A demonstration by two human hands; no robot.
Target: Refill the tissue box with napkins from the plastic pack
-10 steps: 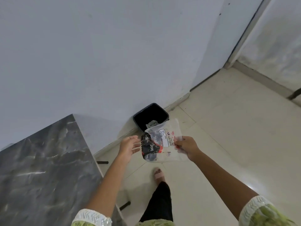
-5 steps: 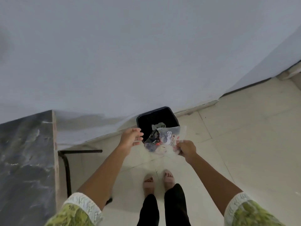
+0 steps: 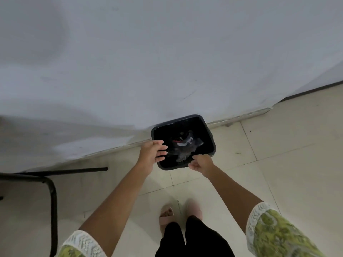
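Disposal step, by the look of it — the empty pack (image 3: 182,145) lies crumpled inside the black bin (image 3: 210,140) by the wall, clear film with a dark printed patch and a white label, limp, no napkins showing in it. Left hand (image 3: 152,153) hangs over the bin's near-left rim, fingers spread, holding nothing. Right hand (image 3: 201,163) sits at the near rim, fingers curled — cannot tell if it pinches the film's edge or is clear of it. Tissue box not in view. Next move likely: pull both hands back, turn away from bin.
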